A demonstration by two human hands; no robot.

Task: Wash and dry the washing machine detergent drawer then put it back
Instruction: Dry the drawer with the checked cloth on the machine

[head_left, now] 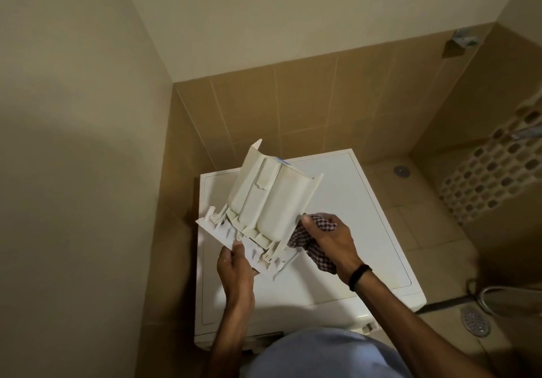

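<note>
The white plastic detergent drawer (264, 201) is held upside down above the washing machine (366, 231), its underside towards me and its front panel nearest me. My left hand (234, 272) grips the front panel's lower edge. My right hand (328, 233) holds a red-and-white checked cloth (311, 245) pressed against the drawer's right side near the front panel. Part of the cloth is hidden under my palm and behind the drawer.
The washing machine stands in a corner between a cream wall on the left and tan tiled walls behind. To the right lies a tiled shower floor with a round drain (475, 323), a hose (492, 298) and a mosaic strip (492, 172).
</note>
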